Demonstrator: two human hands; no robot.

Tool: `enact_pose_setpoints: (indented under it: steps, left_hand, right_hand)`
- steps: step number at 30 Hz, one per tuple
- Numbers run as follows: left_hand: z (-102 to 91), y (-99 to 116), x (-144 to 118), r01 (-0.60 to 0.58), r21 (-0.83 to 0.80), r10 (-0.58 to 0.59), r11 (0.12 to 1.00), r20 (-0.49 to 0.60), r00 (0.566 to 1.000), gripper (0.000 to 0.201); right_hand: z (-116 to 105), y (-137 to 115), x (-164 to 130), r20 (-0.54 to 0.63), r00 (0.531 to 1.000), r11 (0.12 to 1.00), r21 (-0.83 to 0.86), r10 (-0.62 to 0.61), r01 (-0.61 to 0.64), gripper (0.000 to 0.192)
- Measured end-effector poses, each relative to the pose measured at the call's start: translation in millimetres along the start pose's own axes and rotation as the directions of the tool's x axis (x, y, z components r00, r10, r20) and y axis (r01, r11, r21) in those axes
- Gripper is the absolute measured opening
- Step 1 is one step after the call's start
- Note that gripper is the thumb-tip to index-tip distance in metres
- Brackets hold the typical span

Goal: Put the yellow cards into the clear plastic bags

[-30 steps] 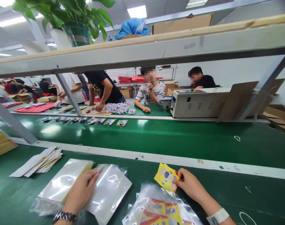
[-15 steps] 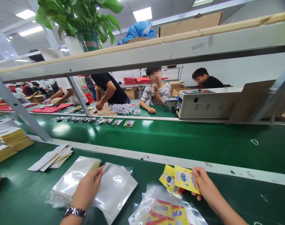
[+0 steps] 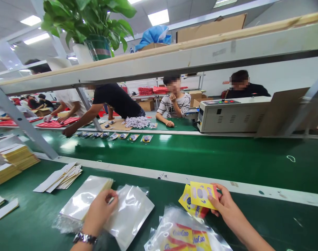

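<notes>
My right hand (image 3: 224,202) pinches a yellow ColaCao card (image 3: 200,193) at its right edge. Under it lie more yellow and red ColaCao cards (image 3: 186,199). My left hand (image 3: 101,211), with a bracelet on the wrist, is closed in a pinch with a small pale bit showing between the fingers; I cannot make out what it is. It is over the gap between a stack of clear-wrapped pieces (image 3: 87,191) and a pile of clear plastic bags (image 3: 134,209). A large clear bag with ColaCao cards inside (image 3: 185,233) lies nearest me, between my hands.
White-edged card slips (image 3: 59,177) and thick card stacks (image 3: 17,157) lie left. A green belt (image 3: 190,153) beyond the white rail carries several small packets (image 3: 134,137). A shelf beam (image 3: 159,62) crosses overhead. A beige machine (image 3: 229,116) and co-workers are opposite.
My right hand has brought the card slightly left and turned it. My left fingers have curled tighter. Across the belt, a co-worker in black has leaned left, reaching over the packets.
</notes>
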State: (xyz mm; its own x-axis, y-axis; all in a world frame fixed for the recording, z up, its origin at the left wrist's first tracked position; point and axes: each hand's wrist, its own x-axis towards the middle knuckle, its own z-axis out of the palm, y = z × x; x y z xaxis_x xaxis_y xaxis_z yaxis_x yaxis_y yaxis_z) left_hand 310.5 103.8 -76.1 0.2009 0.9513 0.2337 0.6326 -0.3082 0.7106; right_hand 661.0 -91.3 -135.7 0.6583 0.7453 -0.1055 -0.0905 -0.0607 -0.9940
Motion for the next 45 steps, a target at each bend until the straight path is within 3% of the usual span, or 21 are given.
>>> enact_pose_setpoints:
  steps: [4,6,9,12,14,17,20,23,27,29,31,34,37,39,41,43,45]
  left_hand:
    - [-6.8,3.8,-7.5,0.082,-0.276,-0.059,0.958,0.09,0.994,0.035]
    - [-8.2,10.3,-17.1,0.153,-0.427,-0.105,0.891,0.133,0.986,0.049]
    - [-4.5,29.5,-34.9,0.266,-0.585,-0.138,0.766,0.255,0.957,0.053]
    - [5.7,53.4,-50.9,0.224,-0.485,-0.066,0.845,0.322,0.944,0.044]
    - [14.3,66.2,-59.7,0.137,-0.398,-0.007,0.907,0.311,0.95,0.033]
    - [26.3,77.9,-70.8,0.035,-0.395,0.081,0.918,0.272,0.959,0.022]
    - [34.5,83.6,-78.8,0.01,-0.447,0.115,0.894,0.251,0.961,0.027]
    - [38.5,85.4,-82.0,0.054,-0.527,0.072,0.848,0.215,0.974,0.033]
    - [39.0,84.2,-80.8,0.091,-0.576,0.078,0.812,0.262,0.962,0.044]
    - [37.8,85.5,-81.2,0.116,-0.574,0.055,0.81,0.272,0.961,0.047]
    - [36.4,88.8,-83.1,0.145,-0.579,0.015,0.802,0.262,0.965,0.048]
    - [34.5,93.9,-86.0,0.156,-0.571,-0.002,0.806,0.261,0.965,0.048]
    - [33.0,94.0,-85.2,0.147,-0.567,0.013,0.81,0.268,0.963,0.047]
    - [32.5,91.8,-83.4,0.134,-0.577,0.048,0.805,0.29,0.956,0.044]
    - [32.6,89.8,-82.6,0.119,-0.571,0.09,0.812,0.324,0.942,0.041]
    - [33.1,88.5,-83.6,0.107,-0.548,0.109,0.829,0.347,0.932,0.041]
    - [32.9,86.0,-84.2,0.074,-0.534,0.119,0.842,0.318,0.94,0.048]
  right_hand:
    - [1.1,-17.8,-4.2,0.088,0.995,0.983,0.179,-0.05,0.034,0.071]
    - [4.4,-29.8,-10.2,0.101,0.994,0.979,0.203,-0.051,0.029,0.065]
    - [17.5,-47.3,-24.5,0.056,0.99,0.968,0.224,-0.129,0.114,0.053]
    - [39.1,-61.9,-41.2,-0.025,0.962,0.936,0.223,-0.273,0.272,0.042]
    - [54.4,-69.2,-50.3,-0.069,0.926,0.899,0.222,-0.372,0.377,0.036]
    - [72.3,-74.0,-58.5,-0.07,0.885,0.861,0.208,-0.459,0.463,0.032]
    - [81.9,-70.6,-63.0,-0.102,0.893,0.872,0.192,-0.438,0.45,0.034]
    - [86.5,-63.0,-67.0,-0.126,0.919,0.896,0.206,-0.374,0.393,0.032]
    - [85.3,-51.4,-66.1,-0.096,0.918,0.904,0.162,-0.385,0.396,0.026]
    - [80.6,-47.3,-61.3,-0.047,0.871,0.864,0.111,-0.489,0.492,0.016]
    - [74.3,-47.3,-55.1,0.045,0.767,0.768,0.07,-0.64,0.637,0.006]
    - [66.9,-57.0,-48.7,0.206,0.573,0.591,0.037,-0.793,0.806,0.023]
    - [66.7,-73.2,-49.7,0.374,0.44,0.464,-0.027,-0.817,0.885,0.032]
    - [70.0,-82.5,-53.3,0.517,0.402,0.402,-0.118,-0.756,0.908,0.022]
    - [73.9,-87.8,-57.0,0.655,0.4,0.372,-0.19,-0.642,0.909,0.016]
    - [76.6,-88.5,-59.2,0.743,0.429,0.404,-0.232,-0.513,0.885,0.031]
    - [77.1,-84.6,-59.2,0.766,0.472,0.479,-0.246,-0.437,0.843,0.022]
